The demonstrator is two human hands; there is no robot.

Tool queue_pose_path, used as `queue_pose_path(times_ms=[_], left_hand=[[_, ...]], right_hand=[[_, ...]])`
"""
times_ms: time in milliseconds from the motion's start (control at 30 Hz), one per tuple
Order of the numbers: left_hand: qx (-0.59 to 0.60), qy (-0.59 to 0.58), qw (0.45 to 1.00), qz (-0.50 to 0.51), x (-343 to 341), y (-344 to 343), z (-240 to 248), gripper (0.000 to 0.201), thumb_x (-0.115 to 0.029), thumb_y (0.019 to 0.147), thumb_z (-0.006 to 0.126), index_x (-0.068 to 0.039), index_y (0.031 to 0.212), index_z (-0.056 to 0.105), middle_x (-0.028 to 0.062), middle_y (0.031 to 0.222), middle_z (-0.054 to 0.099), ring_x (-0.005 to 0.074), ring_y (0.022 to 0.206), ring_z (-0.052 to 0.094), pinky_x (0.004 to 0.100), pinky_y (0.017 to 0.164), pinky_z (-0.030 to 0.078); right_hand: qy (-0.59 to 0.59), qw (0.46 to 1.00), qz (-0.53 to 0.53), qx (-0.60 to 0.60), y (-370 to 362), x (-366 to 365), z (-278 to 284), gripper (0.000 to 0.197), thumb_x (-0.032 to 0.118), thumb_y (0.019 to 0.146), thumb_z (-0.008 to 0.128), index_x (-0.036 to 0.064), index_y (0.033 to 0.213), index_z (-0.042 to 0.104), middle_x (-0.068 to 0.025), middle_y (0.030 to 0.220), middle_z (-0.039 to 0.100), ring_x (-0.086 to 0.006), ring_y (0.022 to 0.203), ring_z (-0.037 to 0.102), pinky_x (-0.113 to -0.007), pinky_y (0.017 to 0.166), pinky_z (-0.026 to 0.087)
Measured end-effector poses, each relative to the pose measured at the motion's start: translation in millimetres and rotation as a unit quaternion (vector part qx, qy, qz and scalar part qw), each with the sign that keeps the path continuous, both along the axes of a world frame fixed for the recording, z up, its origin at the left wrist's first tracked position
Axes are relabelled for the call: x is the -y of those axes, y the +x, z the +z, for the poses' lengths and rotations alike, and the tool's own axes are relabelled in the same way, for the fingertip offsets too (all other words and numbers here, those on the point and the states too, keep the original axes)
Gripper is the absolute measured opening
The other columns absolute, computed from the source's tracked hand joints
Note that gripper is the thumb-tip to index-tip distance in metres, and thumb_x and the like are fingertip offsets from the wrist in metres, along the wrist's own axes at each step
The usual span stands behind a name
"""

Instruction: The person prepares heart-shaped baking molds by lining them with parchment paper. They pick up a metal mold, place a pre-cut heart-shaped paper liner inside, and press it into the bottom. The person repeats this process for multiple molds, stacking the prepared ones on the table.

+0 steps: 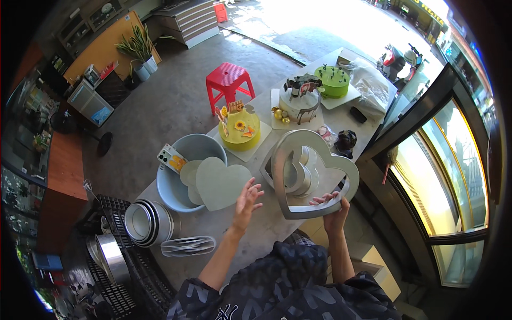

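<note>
Heart-shaped metal cake ring (311, 172) is held up over the grey table (256, 234), tilted, its tip pointing up and left, toward the yellow cake (240, 128). Right hand (333, 205) grips its rounded lower rim. Left hand (248, 198) is open, fingers spread, just beside a flat heart-shaped plate (220, 183) on a grey bowl (186, 154).

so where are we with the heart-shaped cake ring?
Looks done: three decorated cakes, yellow, white and green, stand on boards on the table.

In hand: the right hand has a grip on the heart-shaped metal ring, lifted and tilted. The left hand is open beside the heart-shaped base plate, which lies across the grey bowl.

Left: ring and plate are apart; stacked round pans sit untouched.
</note>
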State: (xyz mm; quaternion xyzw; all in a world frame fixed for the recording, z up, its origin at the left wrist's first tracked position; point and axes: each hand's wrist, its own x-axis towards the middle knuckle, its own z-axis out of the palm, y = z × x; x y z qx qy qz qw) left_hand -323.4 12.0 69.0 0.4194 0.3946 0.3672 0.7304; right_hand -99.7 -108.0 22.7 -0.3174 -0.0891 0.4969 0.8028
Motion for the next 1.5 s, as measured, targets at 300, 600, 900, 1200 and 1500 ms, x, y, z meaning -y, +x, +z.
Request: queue_pose_path(times_ms=[300, 600, 900, 1200, 1500], left_hand=[[-0.248, 0.183, 0.951, 0.008, -19.0, 45.8, -65.7, 0.054, -0.011, 0.071, 0.059, 0.0, 0.12, 0.039, 0.0117, 0.083, 0.056, 0.0212, 0.074, 0.055, 0.0305, 0.071, 0.043], [-0.296, 0.164, 0.941, 0.007, -79.7, 50.5, -122.9, 0.041, -0.002, 0.066, 0.047, -0.003, 0.108, 0.047, 0.0107, 0.07, 0.05, 0.0243, 0.066, 0.051, 0.0354, 0.066, 0.042], [-0.403, 0.17, 0.899, -0.032, -110.6, 61.8, -103.7, 0.04, -0.006, 0.066, 0.048, -0.002, 0.106, 0.048, 0.0181, 0.083, 0.057, 0.0339, 0.084, 0.056, 0.0397, 0.075, 0.043], [-0.466, 0.262, 0.844, -0.049, -119.2, 70.0, -104.2, 0.044, -0.004, 0.066, 0.048, 0.006, 0.108, 0.042, 0.0265, 0.092, 0.055, 0.0398, 0.09, 0.052, 0.042, 0.083, 0.04], [-0.407, 0.342, 0.847, -0.007, -101.3, 54.6, -105.5, 0.046, -0.001, 0.069, 0.047, 0.007, 0.113, 0.039, 0.0263, 0.103, 0.05, 0.0391, 0.097, 0.049, 0.0406, 0.086, 0.039]], right_hand=[[-0.17, 0.977, -0.118, 0.045, -64.3, -22.1, -20.1, 0.043, 0.035, 0.081, 0.051, 0.0053, 0.106, 0.034, -0.0144, 0.1, 0.051, -0.0306, 0.092, 0.055, -0.042, 0.08, 0.047], [-0.353, 0.927, -0.004, 0.131, -66.8, -48.2, -21.2, 0.073, 0.048, 0.068, 0.062, 0.0057, 0.117, 0.03, -0.0129, 0.113, 0.041, -0.0249, 0.095, 0.052, -0.038, 0.075, 0.046], [-0.36, 0.926, 0.071, 0.086, -64.9, -60.5, -34.5, 0.066, 0.046, 0.07, 0.062, 0.0041, 0.115, 0.038, -0.014, 0.108, 0.047, -0.0267, 0.092, 0.054, -0.04, 0.071, 0.049], [-0.286, 0.958, -0.01, -0.003, -69.6, -75.5, -67.6, 0.046, 0.024, 0.072, 0.067, 0.002, 0.105, 0.043, -0.0113, 0.101, 0.052, -0.0243, 0.087, 0.058, -0.035, 0.073, 0.051], [-0.27, 0.962, -0.044, -0.001, -76.5, -75.0, -75.9, 0.048, 0.019, 0.07, 0.069, 0.0013, 0.103, 0.039, -0.0115, 0.098, 0.052, -0.0241, 0.085, 0.059, -0.034, 0.076, 0.051]])
